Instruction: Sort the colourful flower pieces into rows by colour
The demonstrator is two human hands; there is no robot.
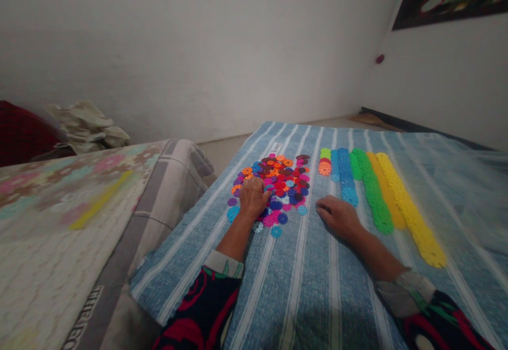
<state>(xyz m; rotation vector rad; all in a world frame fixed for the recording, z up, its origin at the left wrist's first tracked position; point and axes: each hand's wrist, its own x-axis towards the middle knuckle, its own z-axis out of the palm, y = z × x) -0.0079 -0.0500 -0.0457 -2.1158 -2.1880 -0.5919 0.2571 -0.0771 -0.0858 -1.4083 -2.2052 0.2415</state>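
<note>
On the striped blue cloth lies a loose heap of flower-shaped plastic discs (pixel 281 171) in red, orange, purple, pink, brown and blue. My left hand (pixel 253 195) rests over the heap's front left part, its fingers bent and thumb drawn in at a teal disc (pixel 269 187). To the right of the heap, my right hand (pixel 337 213) is above the cloth with curled fingers, and no disc shows in it. Just beyond it run overlapping rows of discs sorted by colour: a blue row (pixel 346 173), a green row (pixel 373 196) and a yellow row (pixel 413 212).
The blue striped cloth (pixel 278 286) covers the work surface. A short column of lime, red and orange discs (pixel 325 162) lies left of the blue rows. At left is a bed-like surface with a floral cover (pixel 99 196). Clear plastic (pixel 476 202) lies at right.
</note>
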